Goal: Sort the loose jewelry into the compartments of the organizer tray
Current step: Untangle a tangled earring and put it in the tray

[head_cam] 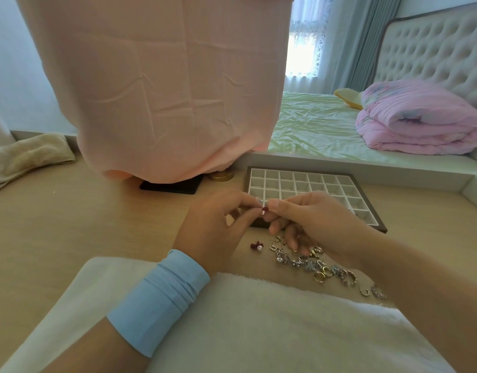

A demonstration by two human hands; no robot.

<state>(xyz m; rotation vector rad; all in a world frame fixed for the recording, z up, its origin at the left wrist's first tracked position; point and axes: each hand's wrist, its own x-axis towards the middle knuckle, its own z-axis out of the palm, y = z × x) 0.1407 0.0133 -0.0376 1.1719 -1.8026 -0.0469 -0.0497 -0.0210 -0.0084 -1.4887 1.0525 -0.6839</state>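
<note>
- While both hands meet over the near-left corner of the organizer tray, a small dark red piece sits pinched between their fingertips.
- Left hand: thumb and forefinger are closed on the piece from the left, the other fingers curled under. A light blue cuff is on the wrist.
- Right hand: thumb and forefinger are nipped on the same piece from the right. The lower fingers hang down towards the loose jewelry.
- The piece is held above the tray's front edge, clear of the table. It is too small to make out further.
- The tray lies just beyond the hands. It has a dark frame and a white grid, and the visible compartments look bare.
- The loose jewelry lies on the table just below the right hand, trailing right along the edge of a white fluffy cloth. Gold rings are among it.
- A dark red bow with a pearl lies apart, just left of the pile and below the gap between the hands.
- Behind, a pink cloth is draped over something on a black base. A gold round lid sits beside it and a beige towel lies far left.
</note>
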